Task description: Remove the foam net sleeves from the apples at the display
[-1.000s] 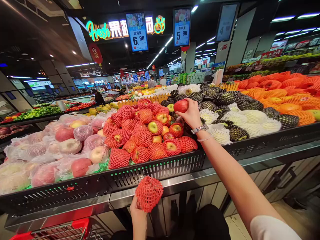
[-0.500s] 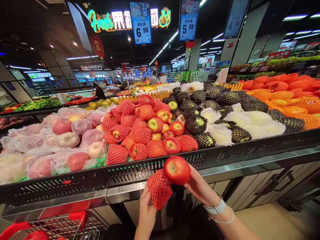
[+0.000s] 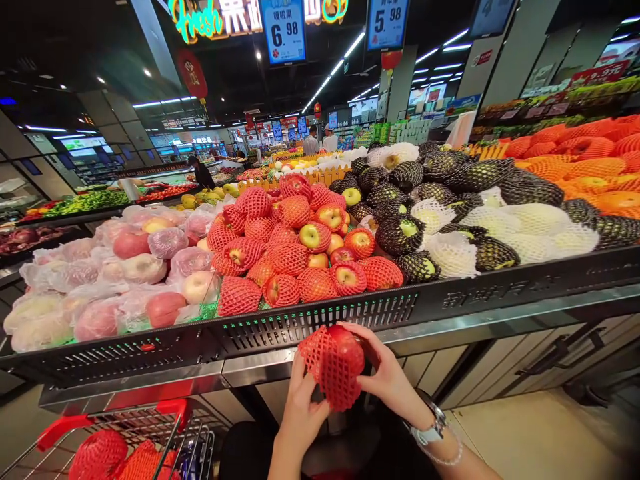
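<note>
Both my hands hold one red apple (image 3: 350,345) in front of the fruit stand's black front rim (image 3: 310,327). A red foam net sleeve (image 3: 330,367) covers most of the apple. My left hand (image 3: 303,417) grips the sleeve from below. My right hand (image 3: 387,380), with a watch and bracelet at the wrist, cups the apple from the right side. Just beyond the rim lies a pile of netted red apples (image 3: 295,257).
A shopping cart (image 3: 135,443) with red handles and red-netted fruit inside stands at lower left. Bagged apples (image 3: 115,280) lie left of the pile; dark and white netted fruit (image 3: 450,213) and orange netted fruit (image 3: 590,167) lie right. People stand far down the aisle.
My right hand took a bare apple from the pile and brought it down to the net sleeve in my left hand. The apple now sits inside the sleeve.
</note>
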Demonstrator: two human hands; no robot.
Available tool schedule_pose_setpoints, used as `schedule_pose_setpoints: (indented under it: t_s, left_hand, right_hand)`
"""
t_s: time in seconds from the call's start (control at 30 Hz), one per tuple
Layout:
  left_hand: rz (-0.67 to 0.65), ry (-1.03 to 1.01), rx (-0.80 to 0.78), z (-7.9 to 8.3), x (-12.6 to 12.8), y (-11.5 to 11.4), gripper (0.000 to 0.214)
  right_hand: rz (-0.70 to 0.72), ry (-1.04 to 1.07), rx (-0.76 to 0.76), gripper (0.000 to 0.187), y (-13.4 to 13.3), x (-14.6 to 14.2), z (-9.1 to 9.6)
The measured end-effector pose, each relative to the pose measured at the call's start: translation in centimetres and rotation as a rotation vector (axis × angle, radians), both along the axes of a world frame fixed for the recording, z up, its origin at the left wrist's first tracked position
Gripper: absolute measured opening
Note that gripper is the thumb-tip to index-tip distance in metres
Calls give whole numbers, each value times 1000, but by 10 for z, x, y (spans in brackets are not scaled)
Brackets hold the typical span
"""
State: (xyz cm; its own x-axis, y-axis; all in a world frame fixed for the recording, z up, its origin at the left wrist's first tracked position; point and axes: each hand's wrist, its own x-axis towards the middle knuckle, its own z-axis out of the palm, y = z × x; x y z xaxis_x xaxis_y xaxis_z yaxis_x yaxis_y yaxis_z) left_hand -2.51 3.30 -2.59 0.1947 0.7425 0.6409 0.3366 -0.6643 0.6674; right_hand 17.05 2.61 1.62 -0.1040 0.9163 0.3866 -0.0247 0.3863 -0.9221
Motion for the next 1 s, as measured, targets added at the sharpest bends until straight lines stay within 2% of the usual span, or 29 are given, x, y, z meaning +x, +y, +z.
schedule_pose_setpoints:
  t_s: [0.1, 0.2, 0.33, 0.43, 0.5, 0.63, 0.8, 0.9, 1.0]
  left_hand:
    - [-14, -28, -119, 10, 6, -2, 60]
    - [23, -144, -262, 19, 13, -4, 68]
    - [182, -422, -402, 22, 19, -5, 71]
    - [345, -561, -419, 23, 17, -3, 64]
    - [405, -591, -400, 25, 14, -2, 62]
    - [367, -556, -398, 24, 9, -2, 63]
    - [318, -513, -406, 22, 5, -6, 63]
    - [322, -520, -417, 23, 4, -6, 60]
    - [285, -551, -422, 23, 3, -5, 61]
  right_hand:
    - [64, 22, 11, 61, -2, -5, -3]
    - [31, 66, 45, 53, -4, -13, -6]
    - [-12, 121, 94, 33, -10, -25, -12]
    - [-73, 160, 122, 28, -14, -35, -20]
    - [-134, 123, 130, 28, -14, -41, -25]
    - [-210, 25, 130, 19, -9, -47, -27]
    - [-139, -100, 215, 18, -6, -43, -16]
    - [-107, -85, 198, 12, -9, -41, -14]
    - [-132, -27, 195, 13, -10, -41, -19]
